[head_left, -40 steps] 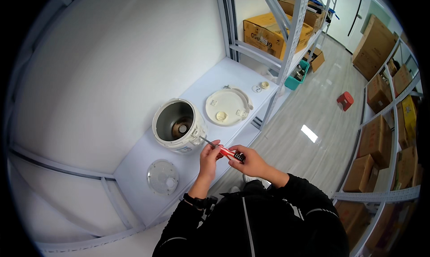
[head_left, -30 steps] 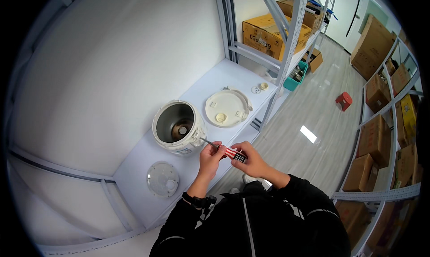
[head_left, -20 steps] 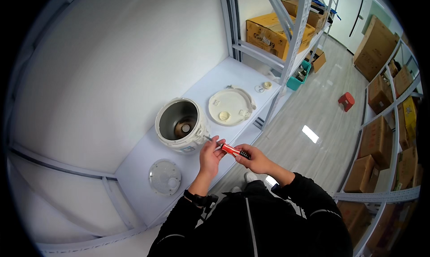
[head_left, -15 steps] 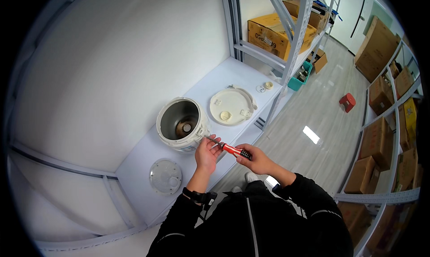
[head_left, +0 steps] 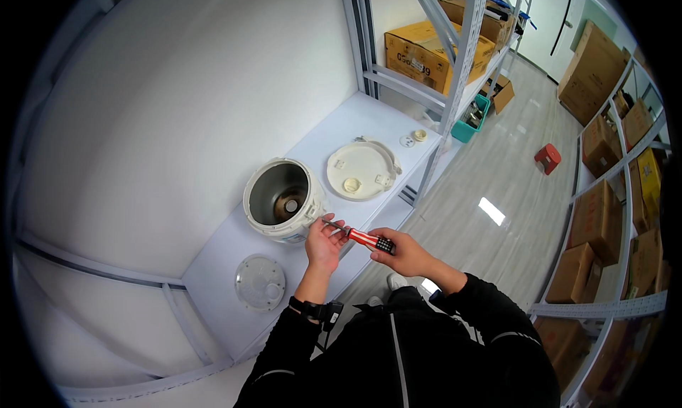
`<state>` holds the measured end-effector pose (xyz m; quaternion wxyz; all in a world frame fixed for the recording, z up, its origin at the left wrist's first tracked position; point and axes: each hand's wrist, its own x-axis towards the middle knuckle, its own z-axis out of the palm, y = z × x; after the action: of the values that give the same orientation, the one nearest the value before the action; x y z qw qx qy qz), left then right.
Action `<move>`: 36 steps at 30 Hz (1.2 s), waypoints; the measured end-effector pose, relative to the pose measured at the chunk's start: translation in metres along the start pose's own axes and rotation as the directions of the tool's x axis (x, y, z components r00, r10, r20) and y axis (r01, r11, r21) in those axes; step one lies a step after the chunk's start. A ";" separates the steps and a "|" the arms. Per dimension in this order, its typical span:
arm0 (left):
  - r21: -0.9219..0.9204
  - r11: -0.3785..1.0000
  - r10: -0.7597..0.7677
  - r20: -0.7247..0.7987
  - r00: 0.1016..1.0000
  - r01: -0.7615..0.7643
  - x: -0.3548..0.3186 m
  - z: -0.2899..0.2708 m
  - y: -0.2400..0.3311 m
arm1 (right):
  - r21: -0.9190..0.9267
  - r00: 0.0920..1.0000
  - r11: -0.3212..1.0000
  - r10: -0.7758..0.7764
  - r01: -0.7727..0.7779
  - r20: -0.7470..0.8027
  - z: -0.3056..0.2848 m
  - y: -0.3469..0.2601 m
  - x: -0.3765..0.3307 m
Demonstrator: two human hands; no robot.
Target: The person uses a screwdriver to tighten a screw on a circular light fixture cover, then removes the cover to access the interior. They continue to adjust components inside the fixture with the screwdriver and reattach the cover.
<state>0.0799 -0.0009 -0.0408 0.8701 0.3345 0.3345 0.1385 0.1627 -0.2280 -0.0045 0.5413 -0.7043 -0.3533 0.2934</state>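
Both hands meet on a red-handled screwdriver (head_left: 362, 237) just beside the open cooker body (head_left: 282, 200) on the white desk (head_left: 213, 280): right hand (head_left: 399, 250) fingers clamped on the handle, left hand (head_left: 324, 241) fingers pinching the shaft. A cream lid (head_left: 362, 169) lies behind, a clear round disc (head_left: 260, 283) nearer.

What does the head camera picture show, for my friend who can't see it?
A person holds a red-handled screwdriver in the right hand, its metal tip at the rim of an open, cream-coloured cooker pot, with the left hand steadying the shaft. On the white shelf lie the cooker's cream lid beyond the pot and a clear round disc nearer the person.
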 end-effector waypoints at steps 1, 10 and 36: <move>0.002 1.000 -0.003 0.009 1.000 0.003 -0.001 0.000 0.000 | -0.002 1.000 1.000 -0.003 0.003 0.007 -0.001 0.001 -0.001; 0.095 0.994 0.051 -0.020 0.999 -0.049 -0.015 0.020 -0.009 | -0.095 0.999 0.995 -0.007 0.010 0.033 -0.034 -0.009 -0.010; 0.708 0.681 0.496 -0.256 0.830 -0.189 0.065 0.018 -0.097 | -0.270 0.931 0.952 -0.038 0.144 0.363 -0.180 0.027 0.115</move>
<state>0.1421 -0.0509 -0.1280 0.5574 0.6363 0.4727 0.2469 0.3776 -0.2382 0.0095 0.3721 -0.6947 -0.5170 0.3341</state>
